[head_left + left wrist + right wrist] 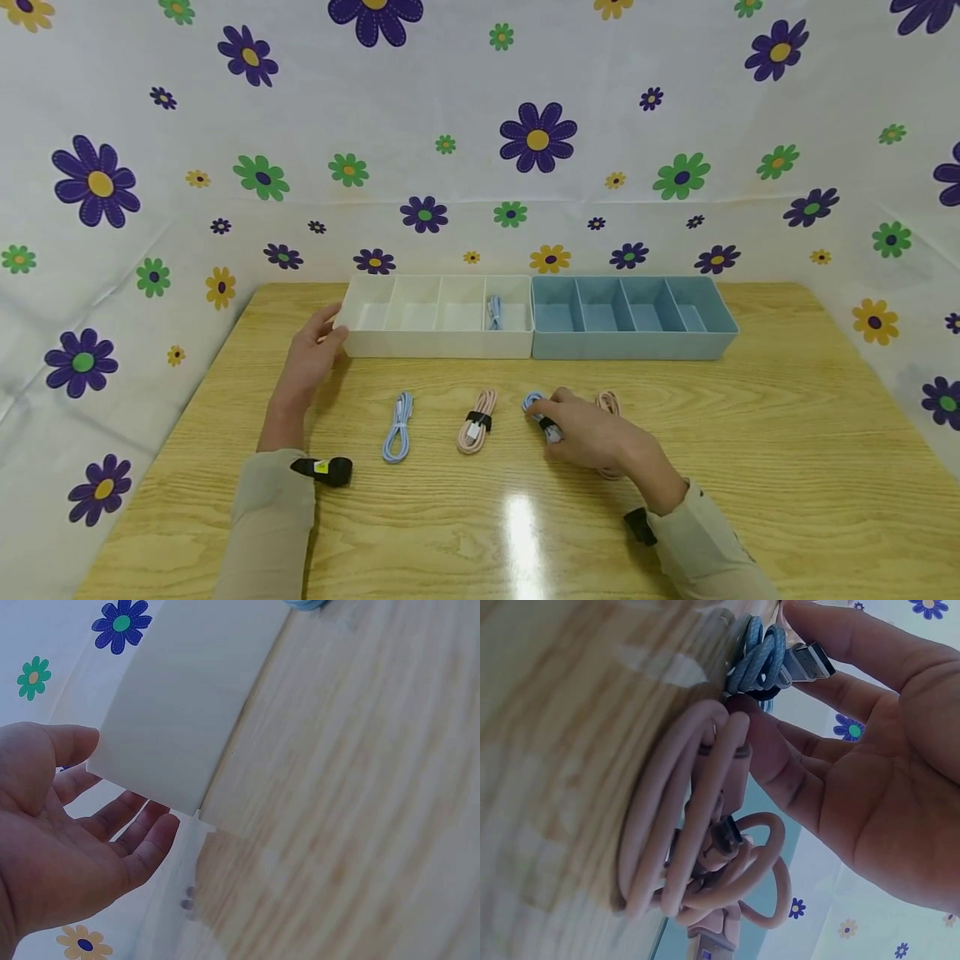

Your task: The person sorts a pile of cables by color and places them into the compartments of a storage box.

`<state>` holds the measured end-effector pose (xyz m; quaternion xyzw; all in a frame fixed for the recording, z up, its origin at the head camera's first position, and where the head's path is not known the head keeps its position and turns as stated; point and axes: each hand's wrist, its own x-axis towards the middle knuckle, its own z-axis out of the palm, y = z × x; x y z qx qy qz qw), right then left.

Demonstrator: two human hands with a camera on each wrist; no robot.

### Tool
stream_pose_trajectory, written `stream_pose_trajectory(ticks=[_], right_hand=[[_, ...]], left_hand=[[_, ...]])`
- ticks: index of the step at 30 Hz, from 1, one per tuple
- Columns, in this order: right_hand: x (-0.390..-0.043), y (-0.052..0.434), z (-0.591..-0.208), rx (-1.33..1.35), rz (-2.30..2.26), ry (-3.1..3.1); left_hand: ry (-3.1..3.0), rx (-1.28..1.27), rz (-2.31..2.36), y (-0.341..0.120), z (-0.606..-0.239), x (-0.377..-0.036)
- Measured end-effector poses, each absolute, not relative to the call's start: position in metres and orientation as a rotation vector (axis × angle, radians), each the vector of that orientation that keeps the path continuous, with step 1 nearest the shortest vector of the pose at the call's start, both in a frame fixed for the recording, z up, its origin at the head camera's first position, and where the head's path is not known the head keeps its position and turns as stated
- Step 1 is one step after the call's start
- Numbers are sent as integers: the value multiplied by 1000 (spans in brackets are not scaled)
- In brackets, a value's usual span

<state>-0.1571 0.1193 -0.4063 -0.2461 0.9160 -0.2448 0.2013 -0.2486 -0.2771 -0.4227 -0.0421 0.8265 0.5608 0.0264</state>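
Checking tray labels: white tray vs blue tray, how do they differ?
The white tray sits left, the blue tray right. The white tray holds one blue cable in its rightmost compartment; the blue tray's compartments look empty. The left hand touches the white tray's corner; no hand touches the blue tray. Both have four compartments and stand side by side.

Wooden table (750, 433) carries white organiser (438, 342), blue organiser (633, 343), four bundled cables in row (397, 427)

No text, label, brand, number or sign can be read on the cables, the trays, the worktop or the flowered cloth.
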Motion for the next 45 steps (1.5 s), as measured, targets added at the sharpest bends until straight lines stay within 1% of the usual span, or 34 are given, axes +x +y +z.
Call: stream_pose_trajectory(ticks=[11,21,30,45], right_hand=[[-157,118,-405,-683,-678,2578],[-158,118,-404,-632,-693,2584],[-160,121,-404,-697,-700,2604],[-161,121,-405,-632,-718,2596]], left_hand=[[2567,-109,1742,-282,-435,-254],[2578,-95,1752,-281,-433,-251],[2583,-87,1749,-280,-433,-251],[2585,-94,1747,-281,-434,-252]])
